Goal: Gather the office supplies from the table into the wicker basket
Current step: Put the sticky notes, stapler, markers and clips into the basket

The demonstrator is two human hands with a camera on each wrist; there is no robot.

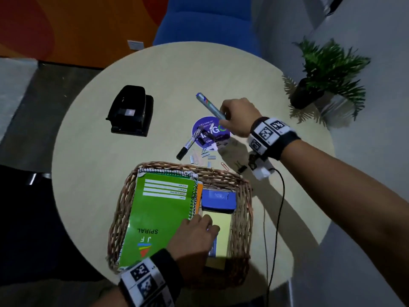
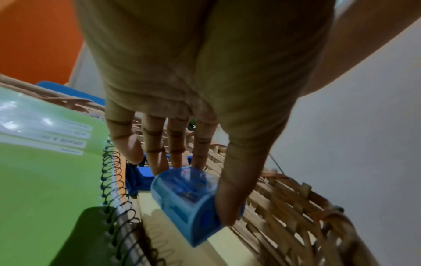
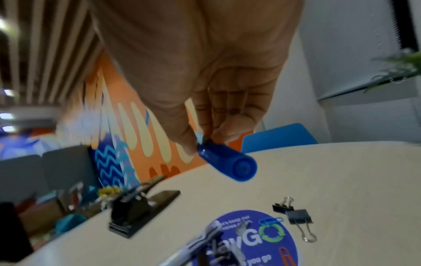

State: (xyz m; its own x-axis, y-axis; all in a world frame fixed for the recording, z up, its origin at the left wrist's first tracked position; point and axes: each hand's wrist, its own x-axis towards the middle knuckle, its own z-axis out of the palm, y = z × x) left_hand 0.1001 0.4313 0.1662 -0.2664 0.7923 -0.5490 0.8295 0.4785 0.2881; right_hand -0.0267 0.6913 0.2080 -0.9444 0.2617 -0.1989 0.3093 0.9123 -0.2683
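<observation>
Marker (image 1: 209,105), blue-capped, is pinched at its tail end by the right hand (image 1: 238,117), lifted off the table (image 1: 88,173) around 1 o'clock from the wicker basket (image 1: 242,209); such an end grip may let it swing and slip. Left hand (image 1: 194,235), inside the basket, pinches a small blue sharpener (image 2: 189,199). Loose clips (image 1: 204,157) and the black marker (image 1: 188,145) near the 12 o'clock rim could be scattered.
</observation>
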